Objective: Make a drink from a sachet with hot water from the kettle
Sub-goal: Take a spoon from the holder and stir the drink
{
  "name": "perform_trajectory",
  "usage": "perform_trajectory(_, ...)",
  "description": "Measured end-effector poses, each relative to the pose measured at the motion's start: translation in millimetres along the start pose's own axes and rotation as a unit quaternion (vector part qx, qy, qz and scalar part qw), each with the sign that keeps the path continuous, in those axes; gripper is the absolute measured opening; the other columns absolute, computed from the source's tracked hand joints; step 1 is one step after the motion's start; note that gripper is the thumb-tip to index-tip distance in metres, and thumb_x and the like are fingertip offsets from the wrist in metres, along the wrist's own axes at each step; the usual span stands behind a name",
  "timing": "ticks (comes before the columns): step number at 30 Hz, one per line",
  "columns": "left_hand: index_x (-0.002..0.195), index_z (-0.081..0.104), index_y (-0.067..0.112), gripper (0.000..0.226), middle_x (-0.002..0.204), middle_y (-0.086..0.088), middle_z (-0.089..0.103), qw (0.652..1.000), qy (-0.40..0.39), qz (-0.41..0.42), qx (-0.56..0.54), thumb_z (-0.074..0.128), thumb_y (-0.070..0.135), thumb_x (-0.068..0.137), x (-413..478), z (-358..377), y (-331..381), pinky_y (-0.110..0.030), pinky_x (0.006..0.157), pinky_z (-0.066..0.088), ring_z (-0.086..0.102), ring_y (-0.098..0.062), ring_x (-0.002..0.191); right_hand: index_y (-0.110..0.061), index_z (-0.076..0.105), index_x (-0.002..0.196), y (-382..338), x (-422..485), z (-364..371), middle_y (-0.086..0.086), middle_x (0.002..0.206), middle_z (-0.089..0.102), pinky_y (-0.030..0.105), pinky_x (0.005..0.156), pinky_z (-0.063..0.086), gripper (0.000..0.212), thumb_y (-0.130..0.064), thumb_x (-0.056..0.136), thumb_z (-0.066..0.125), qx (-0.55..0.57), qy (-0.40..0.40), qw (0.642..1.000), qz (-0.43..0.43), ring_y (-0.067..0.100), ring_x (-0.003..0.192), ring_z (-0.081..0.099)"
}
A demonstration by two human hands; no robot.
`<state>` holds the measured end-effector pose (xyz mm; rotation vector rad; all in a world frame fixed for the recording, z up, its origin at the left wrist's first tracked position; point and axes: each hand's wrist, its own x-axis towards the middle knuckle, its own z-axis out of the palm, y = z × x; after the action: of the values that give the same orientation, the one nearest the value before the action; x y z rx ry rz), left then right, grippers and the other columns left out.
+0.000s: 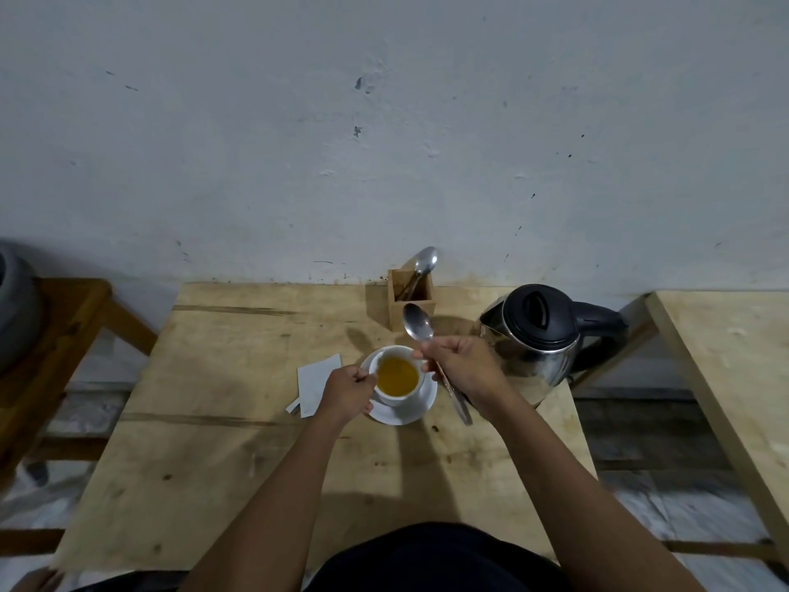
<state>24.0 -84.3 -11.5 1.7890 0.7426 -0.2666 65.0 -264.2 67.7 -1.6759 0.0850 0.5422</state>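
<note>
A white cup (416,388) full of orange-yellow drink stands on a white saucer (420,410) in the middle of the wooden table (213,442). My left hand (348,393) grips the cup at its left side. My right hand (463,369) holds a metal spoon (418,324) above the cup's right rim, bowl pointing up and away, handle running down past my wrist. The steel kettle (538,339) with a black lid and handle stands just right of the cup. A white sachet (314,384) lies flat left of the saucer, partly under my left hand.
A small wooden holder (412,299) with another spoon (425,262) stands at the table's back edge against the grey wall. A second wooden table (734,378) is at the right. A wooden stool with a grey object (17,309) is at the left.
</note>
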Motion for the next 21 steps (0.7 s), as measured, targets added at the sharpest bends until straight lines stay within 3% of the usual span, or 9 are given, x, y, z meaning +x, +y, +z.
perform_trajectory(4,0.091,0.062,0.002,0.013,0.073,-0.012,0.061,1.0,-0.001,0.001,0.004,0.058,0.015,0.092,2.9,-0.3,-0.8,-0.039,0.07,0.058,0.061,-0.022,0.056,-0.01,0.069,0.08,15.2,-4.1,-4.2,-0.001,0.055,0.054,0.021,0.039,0.029,0.028,-0.027,0.098,0.056,-0.028,0.015,0.999,0.029,0.01,0.039,0.038)
perform_trajectory(7,0.09,0.062,0.002,0.014,0.077,-0.014,0.063,1.0,0.001,0.001,0.009,0.058,0.015,0.092,3.1,0.5,-1.6,-0.036,0.068,0.057,0.061,-0.022,0.057,-0.01,0.061,0.079,27.2,-2.7,-7.2,-0.001,0.06,0.039,0.023,0.043,0.024,0.025,-0.023,0.098,0.052,-0.045,-0.007,0.997,0.07,0.009,0.043,0.031)
perform_trajectory(9,0.093,0.063,0.003,0.015,0.079,-0.013,0.064,1.0,0.003,0.004,0.012,0.058,0.016,0.092,2.8,0.2,-3.0,-0.036,0.068,0.057,0.062,-0.023,0.06,-0.009,0.067,0.096,32.2,-5.5,-8.5,0.001,0.065,0.039,0.024,0.044,0.025,0.022,-0.022,0.1,0.049,-0.059,-0.033,0.995,0.074,0.01,0.047,0.031)
perform_trajectory(11,0.093,0.064,0.003,0.015,0.08,-0.013,0.064,1.0,0.003,0.006,0.014,0.058,0.017,0.092,2.7,0.3,-4.2,-0.035,0.067,0.057,0.063,-0.023,0.063,-0.025,0.066,0.115,34.3,-9.4,-11.6,-0.001,0.068,0.046,0.021,0.043,0.031,0.023,-0.029,0.102,0.047,-0.124,-0.04,0.99,0.053,0.01,0.049,0.037)
perform_trajectory(13,0.091,0.063,0.003,0.015,0.079,-0.012,0.063,1.0,0.003,0.007,0.014,0.059,0.018,0.092,3.3,0.1,-4.3,-0.036,0.068,0.057,0.062,-0.024,0.065,-0.025,0.066,0.116,34.5,-11.1,-14.7,-0.004,0.078,0.057,0.022,0.052,0.037,0.026,-0.03,0.103,0.044,-0.249,-0.03,0.968,-0.004,0.011,0.063,0.052)
perform_trajectory(15,0.09,0.064,0.001,0.017,0.076,-0.011,0.06,1.0,0.003,0.007,0.013,0.06,0.018,0.091,4.2,0.1,-3.2,-0.038,0.071,0.058,0.06,-0.023,0.065,-0.016,0.064,0.098,35.7,-10.0,-18.1,-0.003,0.08,0.058,0.025,0.055,0.034,0.025,-0.026,0.102,0.042,-0.343,-0.036,0.938,-0.026,0.021,0.076,0.056)
perform_trajectory(19,0.085,0.06,0.003,0.015,0.073,-0.007,0.056,1.0,0.002,0.005,0.01,0.06,0.016,0.091,6.9,0.5,-4.2,-0.044,0.075,0.061,0.056,-0.018,0.063,-0.016,0.05,0.093,34.4,-8.4,-19.6,0.0,0.076,0.053,0.032,0.055,0.033,0.013,-0.023,0.1,0.042,-0.451,-0.063,0.89,-0.026,0.023,0.072,0.052)
perform_trajectory(21,0.085,0.059,0.003,0.015,0.07,-0.005,0.054,1.0,0.006,0.004,0.01,0.06,0.016,0.091,7.9,1.2,-5.1,-0.047,0.077,0.061,0.055,-0.016,0.061,-0.019,0.052,0.093,29.9,-8.3,-17.3,0.002,0.081,0.058,0.032,0.06,0.036,0.016,-0.026,0.101,0.04,-0.513,-0.058,0.854,-0.062,0.028,0.077,0.057)
